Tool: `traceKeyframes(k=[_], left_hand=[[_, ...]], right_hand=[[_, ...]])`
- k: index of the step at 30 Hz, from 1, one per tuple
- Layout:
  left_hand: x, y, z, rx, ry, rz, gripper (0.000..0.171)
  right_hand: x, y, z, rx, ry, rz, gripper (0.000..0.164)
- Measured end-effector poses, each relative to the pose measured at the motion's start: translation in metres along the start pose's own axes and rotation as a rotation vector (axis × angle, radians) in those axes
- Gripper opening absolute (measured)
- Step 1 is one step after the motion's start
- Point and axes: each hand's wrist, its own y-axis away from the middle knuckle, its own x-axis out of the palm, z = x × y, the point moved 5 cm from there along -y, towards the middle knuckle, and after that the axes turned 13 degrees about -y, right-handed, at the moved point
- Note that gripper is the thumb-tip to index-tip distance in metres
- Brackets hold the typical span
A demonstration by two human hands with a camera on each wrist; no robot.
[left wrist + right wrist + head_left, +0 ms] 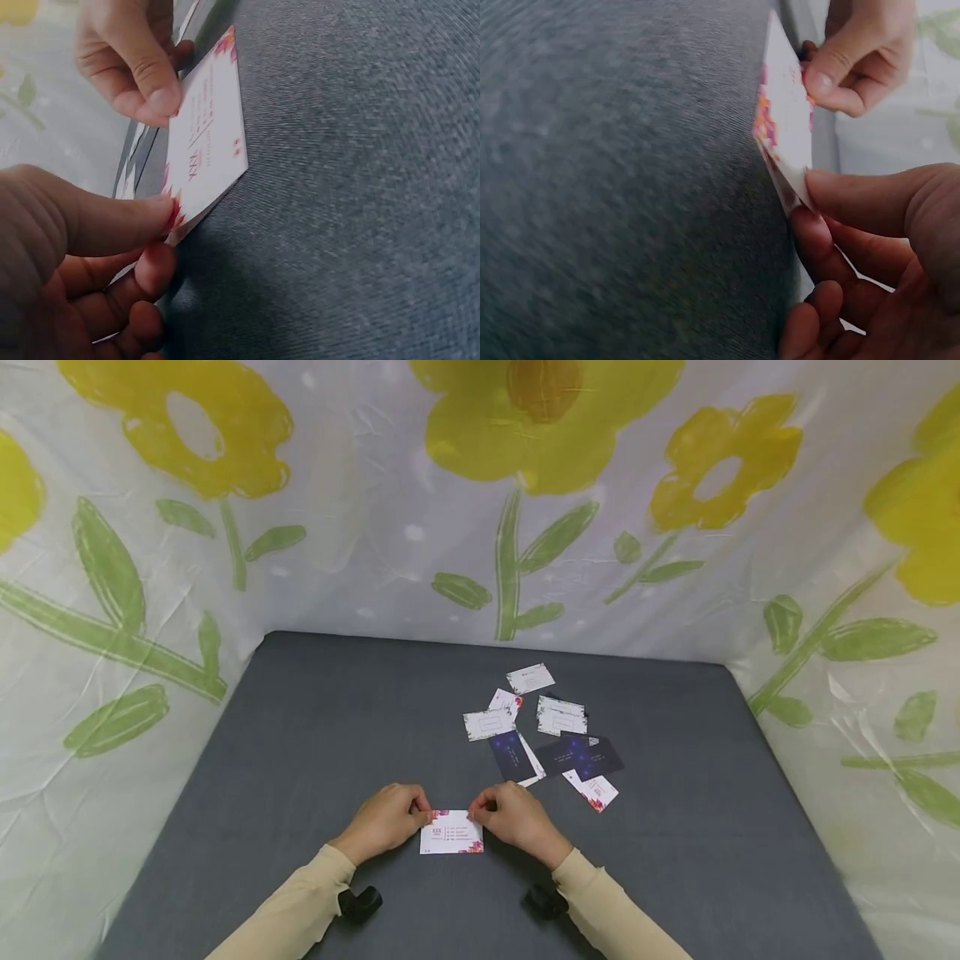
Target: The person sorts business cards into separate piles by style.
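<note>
Both hands pinch a white business card point(452, 832) with pink floral corners and small red print, close over the dark grey table. My left hand point(387, 819) grips its upper left corner between thumb and forefinger. At the opposite upper corner, my right hand point(521, 820) pinches it the same way. In the left wrist view the card point(210, 127) is tilted, its far-side edge raised in the fingers and its near edge low by the cloth. The right wrist view shows a shadowed underside below the card point(786, 112).
Beyond the right hand lies a loose spread of several cards: white ones with dark leafy corners point(531, 678), dark blue ones point(512, 756), and another pink floral card point(592, 790). A flower-printed curtain point(360, 527) surrounds the table point(322, 710).
</note>
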Motion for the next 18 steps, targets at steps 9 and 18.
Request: traceKeyframes(k=[9,18], left_hand=[[0.000,0.002,-0.005,0.010,-0.113,-0.075,0.016],[0.005,0.001,-0.008,0.049,-0.195,-0.174,0.016]], right_hand=[[0.005,0.007,0.008,-0.056,0.188,-0.121,0.004],[0.012,0.012,0.019,-0.191,0.413,-0.192,0.011]])
